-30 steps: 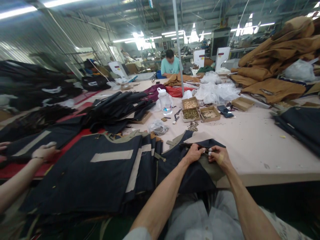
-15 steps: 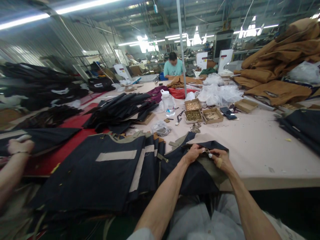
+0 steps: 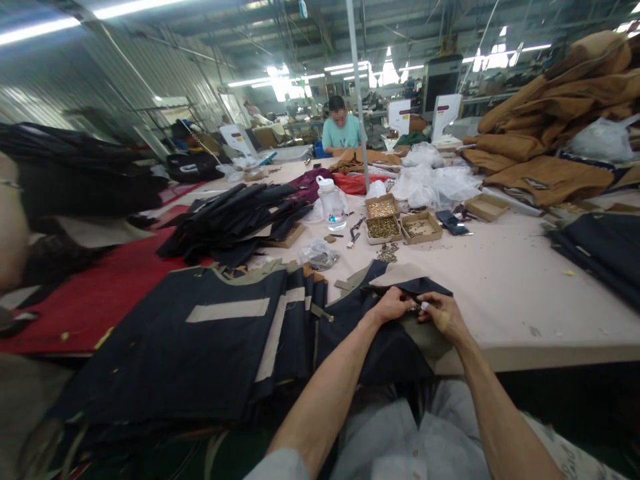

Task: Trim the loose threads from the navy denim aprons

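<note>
My left hand [image 3: 393, 306] and my right hand [image 3: 443, 315] meet over a dark navy cloth piece [image 3: 357, 347] with an olive underside. Both are closed, with fingertips pinched round a small metal buckle [image 3: 415, 307] at the cloth's raised edge. Fingers partly hide the buckle, and whether a strap runs through it I cannot tell. White wrapping covers a fingertip of my right hand. Just left lies a stack of similar navy pieces [image 3: 150, 353], with a beige strip [image 3: 227, 310] on the top one. A short olive strap [image 3: 321, 313] sticks out from the stack.
Boxes of small metal parts [image 3: 383, 229] and loose buckles [image 3: 387, 253] lie beyond my hands, near a water bottle [image 3: 331, 204] and an upright pole [image 3: 358, 100]. Brown garments [image 3: 550, 133] are heaped at right. Another person's arm [image 3: 11, 227] is at far left; a co-worker [image 3: 343, 127] sits opposite.
My fingers have closed further over the buckle, which shows less. At left, the neighbour's arm has moved up, and the dark cloth under that hand has left the red surface.
</note>
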Demonstrator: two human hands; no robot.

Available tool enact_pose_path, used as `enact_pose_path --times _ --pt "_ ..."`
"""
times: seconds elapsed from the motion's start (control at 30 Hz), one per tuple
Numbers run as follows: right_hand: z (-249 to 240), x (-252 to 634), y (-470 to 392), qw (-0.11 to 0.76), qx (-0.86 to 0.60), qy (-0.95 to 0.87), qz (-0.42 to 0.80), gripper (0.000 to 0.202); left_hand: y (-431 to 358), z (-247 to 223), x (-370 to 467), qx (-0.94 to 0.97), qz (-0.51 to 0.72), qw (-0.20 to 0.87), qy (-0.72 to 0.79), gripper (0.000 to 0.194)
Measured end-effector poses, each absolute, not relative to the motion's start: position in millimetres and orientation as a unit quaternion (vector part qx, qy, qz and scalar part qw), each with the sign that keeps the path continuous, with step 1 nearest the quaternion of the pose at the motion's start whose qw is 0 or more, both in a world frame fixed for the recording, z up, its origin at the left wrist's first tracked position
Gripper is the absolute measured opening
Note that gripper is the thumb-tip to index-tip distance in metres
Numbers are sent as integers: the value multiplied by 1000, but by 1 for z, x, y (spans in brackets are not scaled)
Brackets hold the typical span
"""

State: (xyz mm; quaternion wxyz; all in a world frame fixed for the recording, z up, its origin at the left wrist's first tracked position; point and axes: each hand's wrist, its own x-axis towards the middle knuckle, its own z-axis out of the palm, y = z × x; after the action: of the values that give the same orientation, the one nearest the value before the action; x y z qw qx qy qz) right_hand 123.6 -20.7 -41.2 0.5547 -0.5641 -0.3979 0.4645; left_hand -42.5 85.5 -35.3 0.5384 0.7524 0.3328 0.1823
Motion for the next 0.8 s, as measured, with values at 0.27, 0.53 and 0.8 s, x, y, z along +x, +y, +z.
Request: enact_pose_path --times 0.27,0.53,0.8 --pt "-46 129 -34 509 -629 -433 397 36 77 -39 -22 707 201 543 406 10" --pt "-62 134 -37 528 -612 -409 424 33 78 -24 -19 679 147 611 379 18" --pt "-57 134 -38 537 -586 -417 442 32 70 -20 -23 733 154 548 372 9"
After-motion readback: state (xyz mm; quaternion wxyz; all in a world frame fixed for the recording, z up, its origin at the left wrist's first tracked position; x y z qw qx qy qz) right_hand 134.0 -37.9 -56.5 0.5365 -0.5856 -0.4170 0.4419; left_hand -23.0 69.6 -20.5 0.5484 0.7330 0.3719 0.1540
